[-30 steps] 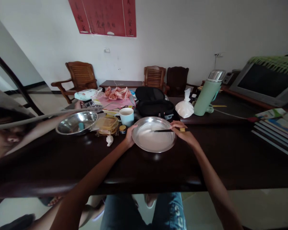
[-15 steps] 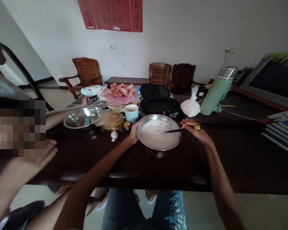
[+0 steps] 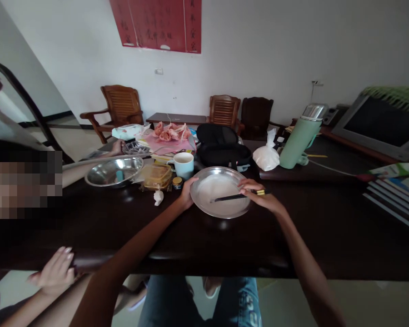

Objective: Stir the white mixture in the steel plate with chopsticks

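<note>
A round metal bowl (image 3: 221, 213) with a whitish liquid (image 3: 218, 187) in it stands on the dark table in front of me. My left hand (image 3: 188, 193) grips the bowl's left rim. In my right hand (image 3: 255, 193) is a pair of dark chopsticks (image 3: 230, 197) with yellow-banded ends. Their tips reach down into the liquid near the bowl's middle. A tied plastic bag of white powder (image 3: 266, 156) sits beyond the bowl to the right. Left of the bowl are a light-blue mug (image 3: 184, 165) and a small jar with a gold lid (image 3: 177, 183).
A second metal bowl (image 3: 114, 184) and a yellow-lidded container (image 3: 157, 176) lie to the left. Behind are an open black case (image 3: 223, 152) and a green thermos (image 3: 300, 141). Books (image 3: 395, 195) are stacked far right. Another person's hand (image 3: 56, 272) rests at the table's left edge.
My right hand has moved left over the bowl, and the chopstick tips have shifted left through the liquid. The other person's near hand has dropped to the table edge.
</note>
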The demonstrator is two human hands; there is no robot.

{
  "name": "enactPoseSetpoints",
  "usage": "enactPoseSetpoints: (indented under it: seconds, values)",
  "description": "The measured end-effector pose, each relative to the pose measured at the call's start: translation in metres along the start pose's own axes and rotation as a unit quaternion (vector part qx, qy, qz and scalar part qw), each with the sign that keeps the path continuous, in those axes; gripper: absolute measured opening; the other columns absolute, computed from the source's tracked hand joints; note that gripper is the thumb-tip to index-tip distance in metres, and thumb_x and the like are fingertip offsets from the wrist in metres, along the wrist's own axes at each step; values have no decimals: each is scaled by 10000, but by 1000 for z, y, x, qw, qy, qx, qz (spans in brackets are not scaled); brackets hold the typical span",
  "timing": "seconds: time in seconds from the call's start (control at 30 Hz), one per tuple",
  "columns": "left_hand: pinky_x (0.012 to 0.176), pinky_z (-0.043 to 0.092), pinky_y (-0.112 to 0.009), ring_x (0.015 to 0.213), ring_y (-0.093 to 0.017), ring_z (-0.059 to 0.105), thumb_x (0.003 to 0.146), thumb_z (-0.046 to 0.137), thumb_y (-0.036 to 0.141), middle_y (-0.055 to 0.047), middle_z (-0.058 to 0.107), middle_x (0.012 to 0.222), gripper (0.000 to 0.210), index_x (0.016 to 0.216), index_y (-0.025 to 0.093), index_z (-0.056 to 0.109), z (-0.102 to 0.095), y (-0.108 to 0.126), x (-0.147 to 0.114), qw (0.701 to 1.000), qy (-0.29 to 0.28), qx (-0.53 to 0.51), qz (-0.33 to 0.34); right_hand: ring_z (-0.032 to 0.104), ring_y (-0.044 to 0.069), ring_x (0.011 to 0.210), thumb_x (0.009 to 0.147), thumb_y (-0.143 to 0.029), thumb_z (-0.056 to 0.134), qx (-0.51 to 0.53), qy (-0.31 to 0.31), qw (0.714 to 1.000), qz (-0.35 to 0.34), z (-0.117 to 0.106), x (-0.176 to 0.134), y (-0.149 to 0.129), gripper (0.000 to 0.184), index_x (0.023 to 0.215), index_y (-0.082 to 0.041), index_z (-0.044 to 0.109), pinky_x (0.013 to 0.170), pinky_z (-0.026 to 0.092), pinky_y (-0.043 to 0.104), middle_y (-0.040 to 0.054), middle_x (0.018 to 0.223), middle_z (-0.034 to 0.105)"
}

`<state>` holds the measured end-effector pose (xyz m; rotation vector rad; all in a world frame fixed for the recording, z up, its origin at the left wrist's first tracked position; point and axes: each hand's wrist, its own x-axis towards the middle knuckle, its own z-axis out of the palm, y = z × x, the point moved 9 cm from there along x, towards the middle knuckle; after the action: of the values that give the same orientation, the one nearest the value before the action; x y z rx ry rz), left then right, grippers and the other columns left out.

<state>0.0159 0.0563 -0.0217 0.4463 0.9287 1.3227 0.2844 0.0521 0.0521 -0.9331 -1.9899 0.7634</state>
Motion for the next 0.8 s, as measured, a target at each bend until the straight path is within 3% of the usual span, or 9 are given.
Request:
enactPoseSetpoints:
  seconds: [0.07, 0.2, 0.27, 0.37, 0.47, 0.53, 0.6, 0.67, 0.8]
  values:
    - [756, 563, -344, 786, -301, 764, 769, 740, 253, -57, 785, 717, 282, 1013, 129, 810, 1, 1, 0, 1000, -6, -3, 6, 671, 327, 1281, 909, -589, 714, -21, 33, 999, -4, 1, 1, -1, 320, 824, -292, 798, 1181, 477, 531, 81, 1167, 794]
    - [741, 567, -342, 770, -296, 761, 788, 712, 251, -56, 776, 695, 290, 1029, 123, 808, 1, 0, -1, 1000, 3, 3, -1, 671, 353, 1275, 898, -693, 676, -33, 107, 993, 20, -31, -3, 9, 425, 777, -295, 764, 1198, 448, 592, 77, 1039, 799]
    - [718, 557, -335, 762, -292, 754, 810, 674, 244, -60, 765, 671, 273, 1009, 114, 807, 0, -1, -2, 1000, 14, 7, -4, 664, 357, 1300, 886, -740, 669, -16, 63, 997, 37, -34, -4, 13, 478, 756, -290, 770, 1199, 456, 575, 81, 1083, 803]
    - [697, 543, -327, 759, -289, 747, 815, 670, 247, -53, 743, 635, 245, 977, 123, 805, 0, 0, -2, 1000, 13, 9, 1, 621, 348, 1378, 860, -774, 689, 9, -26, 998, 61, -14, -4, 14, 511, 774, -284, 802, 1223, 447, 517, 90, 1226, 792]
    - [686, 539, -321, 719, -276, 733, 793, 700, 249, -35, 705, 581, 200, 931, 141, 796, -1, -1, -3, 1000, 18, 7, 1, 591, 349, 1415, 848, -794, 689, 2, 6, 998, 67, -8, -1, 15, 523, 816, -285, 805, 1250, 417, 536, 95, 1248, 787]
    - [692, 540, -320, 723, -275, 733, 798, 703, 248, -37, 716, 597, 187, 919, 135, 792, 0, 0, -3, 1000, 17, 10, 0, 581, 369, 1424, 846, -797, 684, -7, 68, 995, 72, -20, -2, 19, 518, 818, -290, 789, 1264, 383, 596, 94, 1193, 799]
    - [706, 542, -321, 762, -284, 743, 819, 689, 246, -51, 751, 656, 197, 928, 119, 792, 2, 1, -4, 1000, 9, 14, 6, 591, 385, 1415, 849, -791, 681, -3, 88, 993, 76, -33, -4, 22, 512, 787, -292, 772, 1264, 372, 627, 91, 1148, 807]
    - [718, 545, -327, 797, -297, 752, 829, 670, 243, -62, 769, 691, 222, 952, 107, 795, 3, 2, -4, 1000, 1, 15, 7, 600, 376, 1414, 857, -784, 683, 13, 49, 996, 76, -32, -5, 21, 508, 764, -293, 771, 1262, 391, 595, 87, 1166, 808]
    - [717, 556, -337, 772, -298, 760, 786, 707, 243, -68, 774, 692, 252, 981, 116, 804, 3, 1, -3, 1000, -12, 8, 4, 640, 335, 1364, 870, -806, 661, 21, -17, 998, 56, -5, -3, 12, 533, 815, -294, 798, 1240, 443, 529, 91, 1252, 784]
